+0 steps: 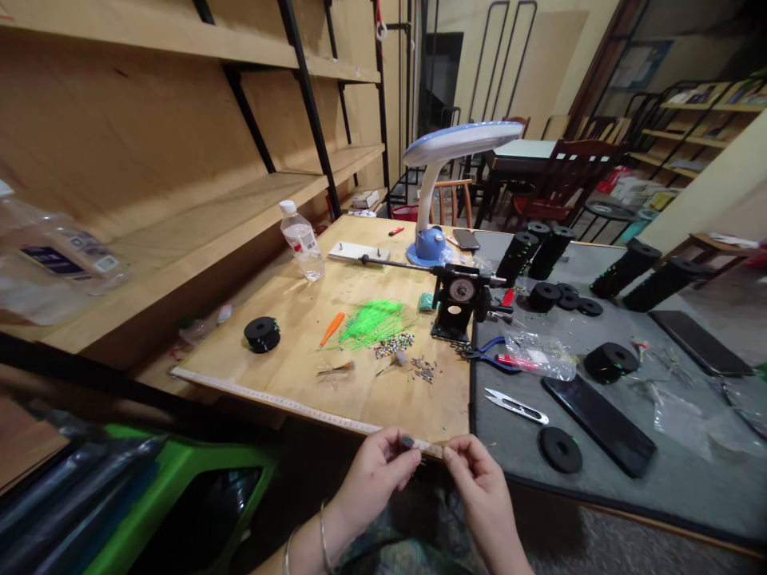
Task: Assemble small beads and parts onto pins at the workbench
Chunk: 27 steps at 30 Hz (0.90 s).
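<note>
My left hand and my right hand are raised close together at the near edge of the wooden table. The left pinches a tiny dark piece between thumb and forefinger. The right's fingers are pinched shut just beside it; what they hold is too small to make out. On the table beyond lie a bundle of bright green strands, a heap of small coloured beads, an orange-handled tool and a black spool.
A black hand-crank winder, a blue-and-white desk lamp and a water bottle stand further back. The grey mat at right carries thread snips, a dark phone, black discs, pliers and black rolls. Wooden shelving lines the left.
</note>
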Motion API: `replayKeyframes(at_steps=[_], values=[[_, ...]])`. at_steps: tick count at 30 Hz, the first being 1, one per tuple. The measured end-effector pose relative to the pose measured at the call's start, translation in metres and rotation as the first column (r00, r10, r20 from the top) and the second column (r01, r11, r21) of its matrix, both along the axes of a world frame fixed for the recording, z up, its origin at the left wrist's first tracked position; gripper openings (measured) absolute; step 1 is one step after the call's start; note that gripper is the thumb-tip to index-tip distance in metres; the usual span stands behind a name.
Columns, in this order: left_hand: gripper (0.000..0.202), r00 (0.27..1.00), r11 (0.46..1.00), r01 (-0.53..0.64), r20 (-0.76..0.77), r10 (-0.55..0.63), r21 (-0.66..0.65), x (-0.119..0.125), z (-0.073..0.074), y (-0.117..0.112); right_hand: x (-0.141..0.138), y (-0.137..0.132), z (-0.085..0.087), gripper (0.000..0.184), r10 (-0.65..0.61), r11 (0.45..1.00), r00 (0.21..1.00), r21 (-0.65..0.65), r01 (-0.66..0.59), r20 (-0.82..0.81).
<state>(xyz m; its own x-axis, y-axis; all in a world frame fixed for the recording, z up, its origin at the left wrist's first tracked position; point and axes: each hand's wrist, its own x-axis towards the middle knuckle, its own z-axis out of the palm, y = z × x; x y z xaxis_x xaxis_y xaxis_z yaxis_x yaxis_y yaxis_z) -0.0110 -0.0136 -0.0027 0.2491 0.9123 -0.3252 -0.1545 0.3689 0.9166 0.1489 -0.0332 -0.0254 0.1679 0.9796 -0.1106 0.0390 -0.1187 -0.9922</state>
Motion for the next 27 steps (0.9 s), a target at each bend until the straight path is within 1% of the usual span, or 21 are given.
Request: replayKeyframes(at_steps=[7,11,15,20,25,27], values=[[0.036,1.000,1.000,0.008,0.002,-0.008,0.000,0.001,-0.003,0.000,0.004,0.002,-0.001,0.039,-0.013,0.999,0.998,-0.039,0.011,-0.054],[0.036,1.000,1.000,-0.003,0.002,0.003,-0.012,0.001,-0.003,0.000,0.003,0.003,-0.001,0.039,-0.001,0.998,0.996,-0.068,-0.004,-0.087],[0.035,1.000,1.000,-0.001,-0.009,0.001,0.000,0.002,-0.004,0.001,0.002,0.003,0.001,0.037,0.006,0.997,0.998,-0.074,-0.010,-0.055],[0.033,0.999,1.000,-0.005,-0.054,0.006,0.019,0.002,-0.008,0.002,-0.005,-0.001,0.010,0.031,-0.004,0.996,1.000,-0.088,0.005,0.012],[0.033,0.996,1.000,-0.019,-0.088,0.021,0.019,0.004,-0.012,0.003,-0.017,-0.002,0.013,0.026,0.038,0.994,0.998,-0.102,-0.032,0.054],[0.034,0.994,0.999,-0.033,-0.103,0.037,0.036,0.004,-0.014,0.003,-0.020,0.001,0.012,0.025,0.066,0.992,0.997,-0.111,-0.060,0.044]])
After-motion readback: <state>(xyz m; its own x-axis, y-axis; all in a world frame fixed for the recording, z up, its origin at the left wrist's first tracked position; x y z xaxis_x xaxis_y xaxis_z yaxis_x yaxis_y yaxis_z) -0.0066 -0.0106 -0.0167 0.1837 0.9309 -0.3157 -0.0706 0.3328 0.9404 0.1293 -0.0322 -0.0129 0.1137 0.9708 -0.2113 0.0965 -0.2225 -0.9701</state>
